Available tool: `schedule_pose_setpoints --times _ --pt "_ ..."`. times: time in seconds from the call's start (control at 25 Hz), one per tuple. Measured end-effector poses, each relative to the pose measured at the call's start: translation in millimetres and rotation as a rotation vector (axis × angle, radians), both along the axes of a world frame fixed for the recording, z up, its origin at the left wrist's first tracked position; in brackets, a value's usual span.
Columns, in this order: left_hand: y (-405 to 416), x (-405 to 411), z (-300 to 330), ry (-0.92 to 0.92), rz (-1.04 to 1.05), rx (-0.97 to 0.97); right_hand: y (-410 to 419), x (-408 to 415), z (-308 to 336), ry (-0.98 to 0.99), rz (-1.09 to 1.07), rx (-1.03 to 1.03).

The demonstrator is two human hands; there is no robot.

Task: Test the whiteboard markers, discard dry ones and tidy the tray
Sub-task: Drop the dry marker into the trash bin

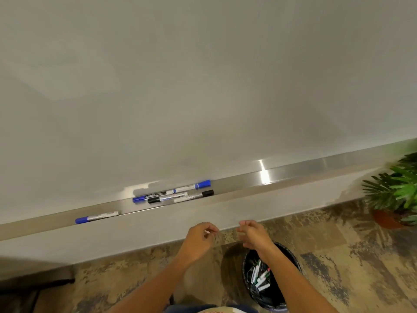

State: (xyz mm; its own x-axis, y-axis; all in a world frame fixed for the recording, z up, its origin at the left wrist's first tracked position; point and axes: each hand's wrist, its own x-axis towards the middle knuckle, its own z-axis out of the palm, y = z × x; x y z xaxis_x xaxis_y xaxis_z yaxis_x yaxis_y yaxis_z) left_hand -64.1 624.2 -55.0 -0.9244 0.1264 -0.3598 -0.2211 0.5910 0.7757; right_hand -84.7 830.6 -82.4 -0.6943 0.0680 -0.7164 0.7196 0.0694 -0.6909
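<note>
A big whiteboard (203,75) fills the top of the view. Its metal tray (293,171) runs along the bottom edge, slanting up toward 3 o'clock.

On the tray, near the middle, sits a bunch of markers. A blue-capped marker (191,187) lies at the back w/ its cap pointing to 3 o'clock. Another blue marker (146,197) lies w/ its cap toward 9 o'clock. A black marker (168,198) lies just in front, cap toward 9 o'clock, and one more black-capped marker (200,195) points its cap to 3 o'clock. They touch or overlap – hard to tell which. Well apart, toward 9 o'clock, a lone blue marker (97,216) lies on the tray by itself.

Both hands hang in the air below the tray, near each other but not touching. The left hand (199,239) has its fingers loosely curled and holds nothing. The right hand (253,234) is the same – loose curled fingers, nothing in them.

Under the right arm, at 5 o'clock, a black bin (291,258) stands on the floor w/ several markers (259,276) inside. A green plant (397,188) in a brown pot is at 3 o'clock.
</note>
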Motion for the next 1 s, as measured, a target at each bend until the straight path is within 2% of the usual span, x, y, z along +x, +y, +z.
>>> schedule_pose_setpoints --times 0.2,0.28,0.44,0.6,0.72,0.84,0.92,1.0 --pt "-58.0 -20.6 34.9 0.115 0.154 -0.043 -55.4 -36.0 36.0 0.211 0.19 0.044" --pt "-85.5 -27.2 50.3 0.156 0.209 -0.039 -77.0 -51.9 45.7 0.343 0.278 0.13" --pt "-135.6 -27.9 77.6 0.228 0.304 -0.043 -116.5 -79.9 55.1 0.646 0.456 0.442" --pt "-175.4 -21.3 91.3 0.276 0.376 -0.046 -143.3 -95.4 32.6 0.855 0.709 0.922" --pt "-193.9 -16.9 88.0 0.268 0.417 -0.049 -153.0 -103.2 21.9 0.761 0.806 0.958" --pt "-210.8 -16.7 86.9 0.236 0.431 -0.054 -161.6 -115.2 12.6 0.774 0.828 0.997" --pt "-220.3 -18.5 84.9 0.216 0.431 -0.059 -166.4 -117.7 18.6 0.602 0.893 1.029" --pt "-226.4 -20.7 85.6 0.209 0.427 -0.056 -166.4 -117.4 14.5 0.639 0.866 1.084"
